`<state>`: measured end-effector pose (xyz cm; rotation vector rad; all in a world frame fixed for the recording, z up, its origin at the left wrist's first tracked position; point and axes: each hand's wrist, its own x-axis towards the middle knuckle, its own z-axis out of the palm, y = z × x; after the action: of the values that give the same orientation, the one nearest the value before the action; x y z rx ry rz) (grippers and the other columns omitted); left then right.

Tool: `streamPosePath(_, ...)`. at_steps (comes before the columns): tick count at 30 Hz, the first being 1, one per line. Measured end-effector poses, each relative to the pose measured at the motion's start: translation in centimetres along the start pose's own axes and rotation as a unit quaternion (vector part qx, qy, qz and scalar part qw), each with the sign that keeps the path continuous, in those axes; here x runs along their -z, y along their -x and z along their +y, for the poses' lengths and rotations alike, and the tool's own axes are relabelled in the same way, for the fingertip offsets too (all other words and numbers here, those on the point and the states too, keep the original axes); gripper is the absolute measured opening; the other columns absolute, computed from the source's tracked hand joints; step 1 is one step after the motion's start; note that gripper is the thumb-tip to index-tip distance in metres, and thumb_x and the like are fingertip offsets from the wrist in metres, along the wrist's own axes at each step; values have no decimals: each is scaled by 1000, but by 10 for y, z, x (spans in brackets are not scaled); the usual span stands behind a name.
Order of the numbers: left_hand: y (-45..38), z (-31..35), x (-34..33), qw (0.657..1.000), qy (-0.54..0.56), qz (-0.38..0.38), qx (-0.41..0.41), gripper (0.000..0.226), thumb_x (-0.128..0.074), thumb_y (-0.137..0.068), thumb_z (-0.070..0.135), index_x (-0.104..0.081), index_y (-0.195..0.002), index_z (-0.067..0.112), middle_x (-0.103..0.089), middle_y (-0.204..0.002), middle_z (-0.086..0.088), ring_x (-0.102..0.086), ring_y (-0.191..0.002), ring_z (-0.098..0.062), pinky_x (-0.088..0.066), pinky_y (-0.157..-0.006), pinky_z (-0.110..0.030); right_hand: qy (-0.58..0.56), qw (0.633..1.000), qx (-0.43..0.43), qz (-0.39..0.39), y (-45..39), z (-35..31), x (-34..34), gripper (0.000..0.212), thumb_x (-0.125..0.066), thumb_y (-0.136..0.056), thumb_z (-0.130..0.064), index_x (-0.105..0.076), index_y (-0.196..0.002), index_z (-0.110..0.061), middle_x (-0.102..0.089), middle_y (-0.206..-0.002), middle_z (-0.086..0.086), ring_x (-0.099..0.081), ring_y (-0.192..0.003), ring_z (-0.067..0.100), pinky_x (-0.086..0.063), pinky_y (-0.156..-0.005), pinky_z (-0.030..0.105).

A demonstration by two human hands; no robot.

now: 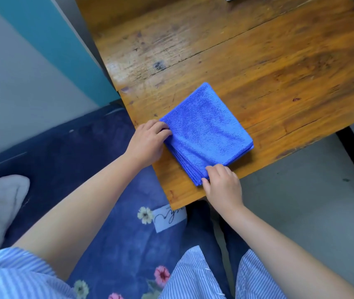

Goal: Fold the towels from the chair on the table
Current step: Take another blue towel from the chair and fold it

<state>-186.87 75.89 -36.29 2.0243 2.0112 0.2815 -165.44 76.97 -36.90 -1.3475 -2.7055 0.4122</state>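
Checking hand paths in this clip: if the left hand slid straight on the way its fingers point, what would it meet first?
The left hand points right, its fingers already touching the near-left edge of the folded blue towel on the table. Going on, it would push straight into the towel; nothing else lies between.

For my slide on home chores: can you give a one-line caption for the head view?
Both hands, left and right, grip corners of a folded blue towel on a wooden table.
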Motion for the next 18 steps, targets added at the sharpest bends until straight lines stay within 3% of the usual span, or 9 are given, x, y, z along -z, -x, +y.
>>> streamPosePath(5, 3, -1, -4, 1000, 13, -13, 24, 27, -65, -70, -4, -68, -97, -4, -67, -104, -20, -61, -103, -38, -50, -79, -46, 0, 1000, 24, 17, -5, 0, -2, 20, -81, -46, 0, -63, -53, -5, -56, -47, 7, -56, -41, 23, -45, -39, 23)
streamPosePath(9, 3, -6, -7, 998, 28, -26, 46, 32, -57, -78, -2, -64, -110, 0, -61, -119, -16, -51, -118, -34, -43, -91, -44, 0, 994, 89, 65, -2, -6, -3, 21, -53, -66, -7, -53, -45, -8, -47, -44, 5, -49, -40, 23, -37, -39, 23)
streamPosePath(13, 3, -8, -6, 998, 39, -33, 47, 38, -51, -80, -5, -63, -115, 3, -58, -125, -13, -46, -125, -30, -38, -97, -42, 33, 994, 105, 8, 4, -13, -8, 24, -82, -49, -9, -58, -49, -10, -51, -45, 3, -52, -40, 21, -39, -41, 19)
streamPosePath(16, 8, -2, -9, 994, 56, 6, 92, 35, -53, -76, -7, -65, -108, 0, -59, -122, -17, -48, -122, -34, -39, -95, -44, 33, 995, 96, -19, 5, -12, -7, 26, -85, -47, -13, -60, -51, -10, -52, -44, 2, -53, -38, 20, -39, -41, 18)
streamPosePath(18, 13, 9, -13, 981, 85, 44, 169, 30, -53, -79, -3, -65, -106, -2, -57, -122, -18, -46, -121, -35, -39, -95, -43, 5, 995, 100, -4, 6, -2, -2, 19, -79, -54, -6, -60, -51, -8, -52, -44, 5, -54, -39, 22, -41, -41, 20)
